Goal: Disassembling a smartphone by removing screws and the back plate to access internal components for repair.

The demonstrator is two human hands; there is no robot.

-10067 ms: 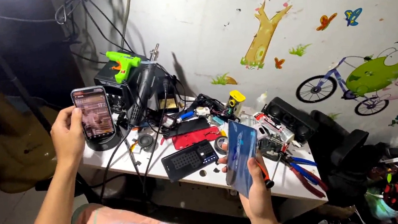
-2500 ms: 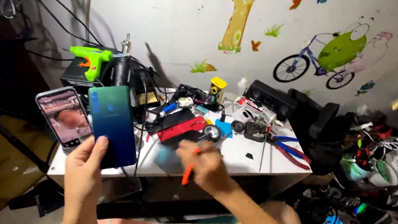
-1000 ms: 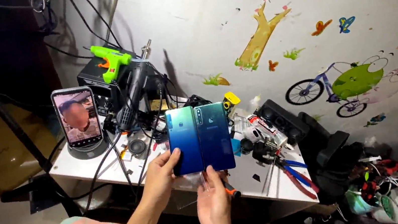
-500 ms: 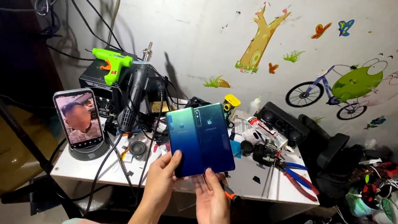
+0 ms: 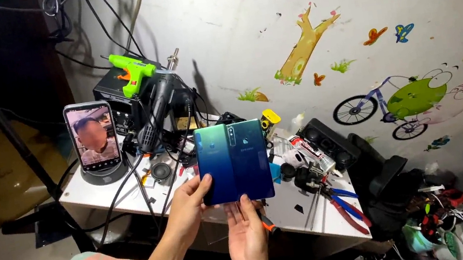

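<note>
My left hand (image 5: 188, 203) grips a blue-green phone (image 5: 234, 162) by its lower left corner and holds it upright above the table, with its back and camera strip towards me. My right hand (image 5: 248, 242) is just below it, palm up, fingertips touching the phone's bottom edge. An orange-handled tool (image 5: 268, 225) sticks out to the right from behind that hand and seems tucked in its fingers.
A white table (image 5: 104, 195) carries a second phone (image 5: 91, 135) lit on a round stand at the left, a green glue gun (image 5: 130, 73) on a black box, cables, small parts and pliers (image 5: 347, 207). A black pole (image 5: 15, 139) stands left; bags (image 5: 431, 223) lie right.
The blue-green phone passed from my right hand to my left, which raised it centre, back facing me. The right hand picked up the orange tool and came under the phone.
</note>
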